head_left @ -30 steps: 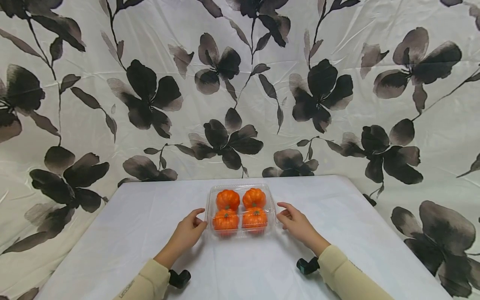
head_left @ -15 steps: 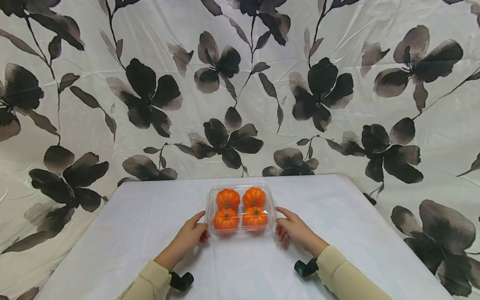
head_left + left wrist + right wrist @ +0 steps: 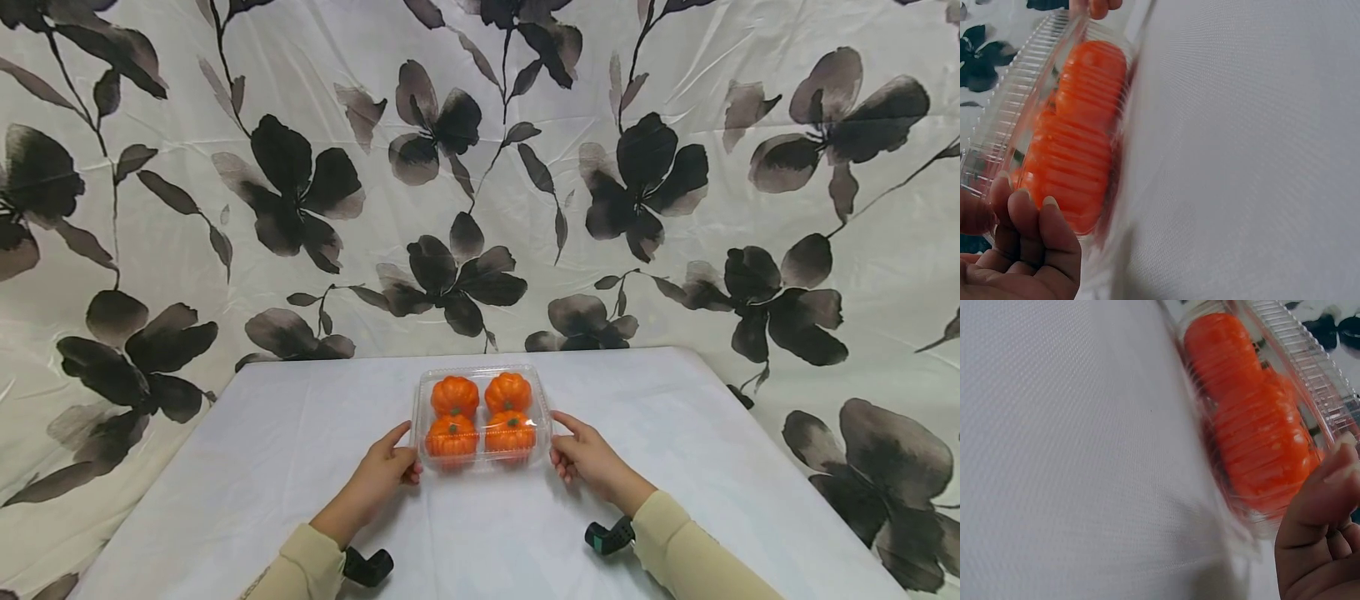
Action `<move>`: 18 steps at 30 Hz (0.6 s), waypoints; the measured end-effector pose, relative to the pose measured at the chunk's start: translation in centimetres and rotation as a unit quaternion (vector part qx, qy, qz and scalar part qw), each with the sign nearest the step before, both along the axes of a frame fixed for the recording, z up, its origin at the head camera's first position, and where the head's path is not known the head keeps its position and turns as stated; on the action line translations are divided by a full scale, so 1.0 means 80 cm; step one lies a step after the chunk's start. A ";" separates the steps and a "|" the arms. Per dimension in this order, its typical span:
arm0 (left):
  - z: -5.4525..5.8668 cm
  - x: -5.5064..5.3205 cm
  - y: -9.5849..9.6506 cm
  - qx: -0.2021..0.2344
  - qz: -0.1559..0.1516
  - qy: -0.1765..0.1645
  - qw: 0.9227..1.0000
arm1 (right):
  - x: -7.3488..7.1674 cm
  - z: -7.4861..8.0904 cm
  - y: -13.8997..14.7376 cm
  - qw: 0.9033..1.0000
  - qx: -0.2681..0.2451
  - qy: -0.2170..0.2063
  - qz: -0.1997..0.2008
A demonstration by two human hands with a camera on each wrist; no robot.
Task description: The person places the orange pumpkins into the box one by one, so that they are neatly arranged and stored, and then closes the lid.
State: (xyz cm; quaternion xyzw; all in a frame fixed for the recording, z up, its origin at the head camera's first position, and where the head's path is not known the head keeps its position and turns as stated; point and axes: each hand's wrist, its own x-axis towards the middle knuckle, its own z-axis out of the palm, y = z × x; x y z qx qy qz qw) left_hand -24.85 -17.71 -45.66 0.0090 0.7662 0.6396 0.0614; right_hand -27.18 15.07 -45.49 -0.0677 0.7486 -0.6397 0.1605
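A clear plastic clamshell box (image 3: 480,372) sits near the back of the table, its lid down. Several small orange pumpkins (image 3: 455,397) with green stems fill it in two rows. My left hand (image 3: 382,473) holds the box's left side; the left wrist view shows the thumb and curled fingers pinching the ridged rim (image 3: 1010,106). At the right side my right hand (image 3: 592,463) grips the opposite edge, thumb and index finger on the rim in the right wrist view. Through the clear wall, the pumpkins (image 3: 1260,447) look slightly blurred.
A white cloth covers the table (image 3: 480,533). Behind it hangs a floral curtain (image 3: 480,208) in white, black and grey. Each wrist wears a small black camera (image 3: 367,568) below a beige sleeve (image 3: 300,567).
Both hands have come in against the box's sides and their fingers have curled onto its rim. The box has hardly moved on the table.
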 end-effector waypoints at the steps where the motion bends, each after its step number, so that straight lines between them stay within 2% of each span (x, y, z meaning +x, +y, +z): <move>1: 0.000 0.000 0.000 -0.002 0.000 0.001 1.000 | 0.000 0.000 0.000 1.000 0.000 0.000 -0.002; 10: 0.003 0.000 0.004 -0.014 0.012 0.004 1.000 | 0.000 0.002 -0.002 1.000 0.005 -0.010 -0.014; 18: -0.003 -0.003 0.002 -0.018 0.015 0.004 1.000 | 0.001 0.006 -0.003 1.000 0.006 -0.020 -0.014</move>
